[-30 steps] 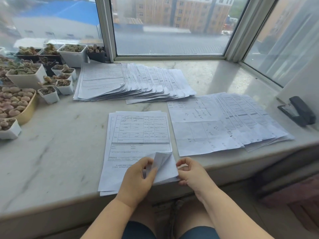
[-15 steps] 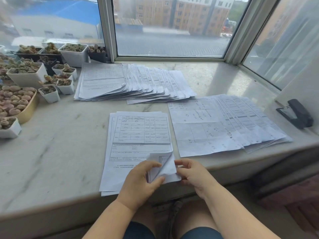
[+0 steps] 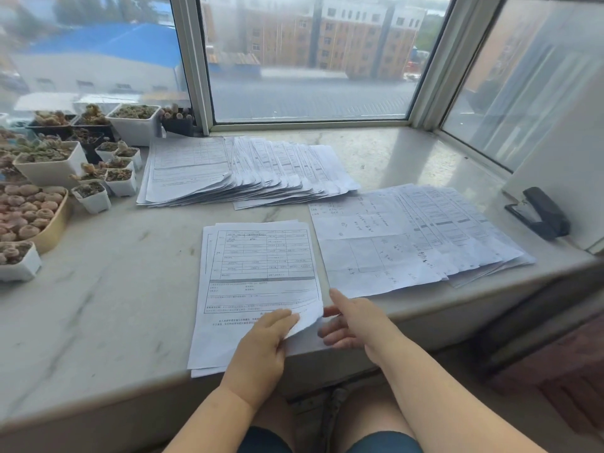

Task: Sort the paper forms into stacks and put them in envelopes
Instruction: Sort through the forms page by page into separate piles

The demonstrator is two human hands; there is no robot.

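The counter (image 3: pixel 108 308) is being occupied by a fanned stack (image 3: pixel 248 173) at the rear and a spread stack (image 3: pixel 411 237) at the right, with open room being left only to the left. The near forms (image 3: pixel 258 279), overhanging the front edge, are being pinched at the lifted corner by the left hand (image 3: pixel 264 348); several sheets could be taken together or the stack dragged off. The right hand (image 3: pixel 353 325) is being held apart, fingers relaxed, beside that corner.
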